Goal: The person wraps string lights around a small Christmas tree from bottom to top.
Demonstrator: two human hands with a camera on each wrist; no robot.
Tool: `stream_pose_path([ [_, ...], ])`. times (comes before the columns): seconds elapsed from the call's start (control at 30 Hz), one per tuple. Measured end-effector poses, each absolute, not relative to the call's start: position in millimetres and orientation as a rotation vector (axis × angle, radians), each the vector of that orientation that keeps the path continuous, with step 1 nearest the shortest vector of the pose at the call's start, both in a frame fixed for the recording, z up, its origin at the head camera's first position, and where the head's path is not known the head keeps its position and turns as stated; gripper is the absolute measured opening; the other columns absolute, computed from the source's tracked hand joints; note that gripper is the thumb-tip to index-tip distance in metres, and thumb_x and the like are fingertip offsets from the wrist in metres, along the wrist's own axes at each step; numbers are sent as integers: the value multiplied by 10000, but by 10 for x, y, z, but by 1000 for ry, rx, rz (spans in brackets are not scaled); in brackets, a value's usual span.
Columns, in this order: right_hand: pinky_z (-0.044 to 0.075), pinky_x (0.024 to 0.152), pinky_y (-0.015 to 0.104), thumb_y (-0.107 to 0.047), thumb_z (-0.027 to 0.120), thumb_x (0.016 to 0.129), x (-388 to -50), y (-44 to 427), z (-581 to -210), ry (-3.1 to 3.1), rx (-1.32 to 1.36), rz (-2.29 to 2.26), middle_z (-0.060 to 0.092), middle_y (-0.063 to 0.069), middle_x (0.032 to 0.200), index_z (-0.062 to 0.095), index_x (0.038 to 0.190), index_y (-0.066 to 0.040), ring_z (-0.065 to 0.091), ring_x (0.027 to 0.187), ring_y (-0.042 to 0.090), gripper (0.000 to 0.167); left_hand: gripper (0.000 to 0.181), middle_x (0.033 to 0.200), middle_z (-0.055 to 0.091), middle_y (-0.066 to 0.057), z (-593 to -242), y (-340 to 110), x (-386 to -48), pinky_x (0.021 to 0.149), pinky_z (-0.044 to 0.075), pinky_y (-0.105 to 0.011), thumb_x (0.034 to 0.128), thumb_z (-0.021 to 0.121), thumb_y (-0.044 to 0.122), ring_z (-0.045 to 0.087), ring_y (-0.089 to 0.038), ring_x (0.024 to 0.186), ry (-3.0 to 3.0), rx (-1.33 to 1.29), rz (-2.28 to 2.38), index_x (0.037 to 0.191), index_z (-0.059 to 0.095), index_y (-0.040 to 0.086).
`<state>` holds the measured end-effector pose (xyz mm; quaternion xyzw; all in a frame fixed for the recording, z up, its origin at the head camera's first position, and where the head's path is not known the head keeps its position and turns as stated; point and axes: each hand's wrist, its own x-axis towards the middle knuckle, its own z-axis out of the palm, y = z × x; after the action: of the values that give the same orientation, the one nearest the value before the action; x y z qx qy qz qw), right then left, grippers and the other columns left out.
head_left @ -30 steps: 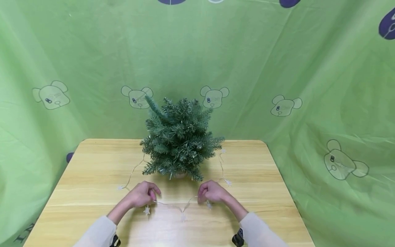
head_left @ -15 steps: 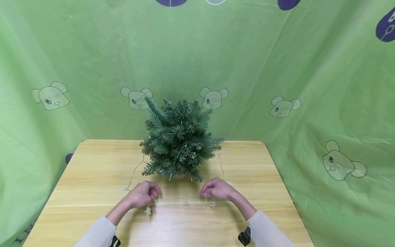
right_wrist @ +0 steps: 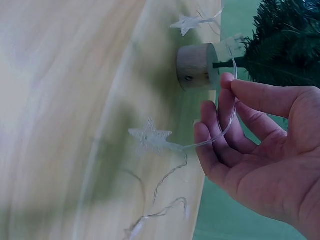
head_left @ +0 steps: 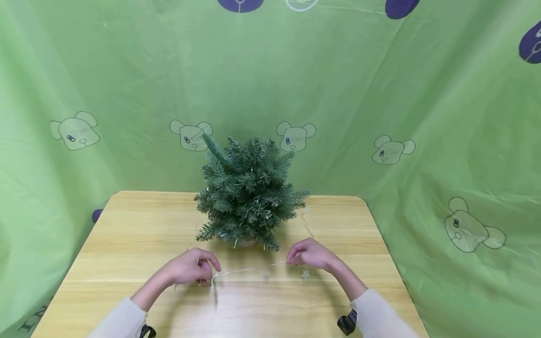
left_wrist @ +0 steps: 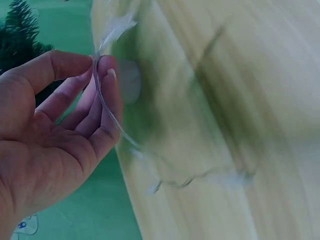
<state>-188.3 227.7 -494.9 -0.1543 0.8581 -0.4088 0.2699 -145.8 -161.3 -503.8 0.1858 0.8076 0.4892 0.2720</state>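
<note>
A string of star lights runs between the two hands, in front of a small artificial Christmas tree. The left hand pinches the thin clear wire between thumb and finger; a star hangs just beside it. At the other side the right hand pinches the wire between thumb and forefinger, with a star dangling below. In the right wrist view the tree's round wooden base stands behind the fingers. Parts of the string behind the tree are hidden.
The tree stands on a light wooden table with rounded far corners. More of the string, with a star, lies at the tree's right. Green curtain with printed bear heads hangs behind and at both sides.
The right hand has moved right and slightly away, the left hand a little left. The wire between them has gone from sagging to nearly straight, and the string's left part has drawn in closer.
</note>
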Motion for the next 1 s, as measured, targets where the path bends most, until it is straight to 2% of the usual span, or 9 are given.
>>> stream_pose_path([
  [0.3, 573, 899, 445, -128, 706, 884, -1908, 2402, -4744, 2329, -405, -1086, 770, 59, 1011, 772, 982, -76, 707, 929, 203, 129, 233, 746, 703, -99, -4794, -1819, -1494, 636, 592, -301, 869, 685, 17, 658, -181, 662, 2136, 547, 1309, 1100, 714, 14],
  [0.5, 585, 872, 395, -140, 711, 891, -1932, 2493, -4645, 2317, -357, -1117, 774, 91, 1014, 779, 996, -65, 724, 923, 231, 146, 207, 737, 702, -67, -4685, -1954, -1491, 673, 599, -302, 895, 689, 59, 655, -148, 672, 2086, 563, 1284, 1095, 716, 14],
  [0.63, 582, 885, 422, -173, 706, 900, -1933, 2565, -4560, 2318, -364, -1096, 774, 101, 1020, 780, 1002, -75, 724, 942, 251, 160, 105, 776, 711, -41, -4616, -2068, -1501, 707, 612, -309, 925, 672, 95, 664, -151, 703, 2099, 594, 1243, 986, 736, 37],
  [0.77, 578, 869, 418, -188, 701, 907, -1931, 2660, -4460, 2307, -369, -1084, 772, 83, 995, 780, 1002, -76, 716, 946, 279, 167, 116, 815, 718, -43, -4540, -2197, -1501, 655, 593, -276, 935, 642, 95, 642, -135, 687, 2117, 625, 1212, 878, 737, 60],
  [1.0, 577, 834, 392, -166, 687, 898, -1932, 2820, -4342, 2285, -374, -1056, 762, 47, 923, 775, 987, -46, 692, 871, 210, 174, 108, 786, 684, -42, -4410, -2382, -1513, 626, 567, -263, 918, 626, 65, 623, -98, 675, 2126, 667, 1223, 886, 729, 64],
])
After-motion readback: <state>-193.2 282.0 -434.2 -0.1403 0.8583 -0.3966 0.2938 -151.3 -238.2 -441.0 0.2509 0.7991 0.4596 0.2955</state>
